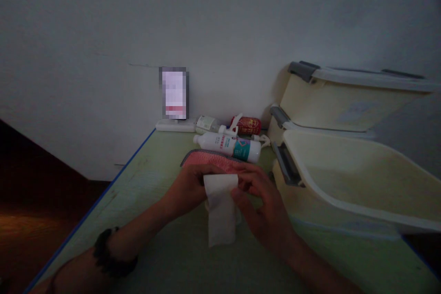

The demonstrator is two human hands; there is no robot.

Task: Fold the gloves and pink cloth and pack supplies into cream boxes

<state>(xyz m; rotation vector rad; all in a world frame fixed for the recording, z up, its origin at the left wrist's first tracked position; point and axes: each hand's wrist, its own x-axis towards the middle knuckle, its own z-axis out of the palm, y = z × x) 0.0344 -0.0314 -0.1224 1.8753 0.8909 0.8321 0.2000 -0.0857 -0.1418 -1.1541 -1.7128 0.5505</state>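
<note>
A folded white cloth [221,211] hangs between my two hands over the near half of the table; whether it is fabric or thick paper I cannot make out. My left hand [191,188] grips its upper left edge, the fingers partly hidden behind it. At the upper right edge my right hand [263,209] holds it too, thumb in front and fingers behind. Just beyond my fingers lies a pink cloth [203,158] with a dark patterned border. A white bottle [223,145] with a teal label lies on its side behind that.
A cream storage box [320,206] stands on the right, its lid [344,101] raised. Along the wall are a clear bottle [206,124], a red can [250,125] and a lit, blurred screen [174,92] on a white base. The green table [138,179] has a blue left edge.
</note>
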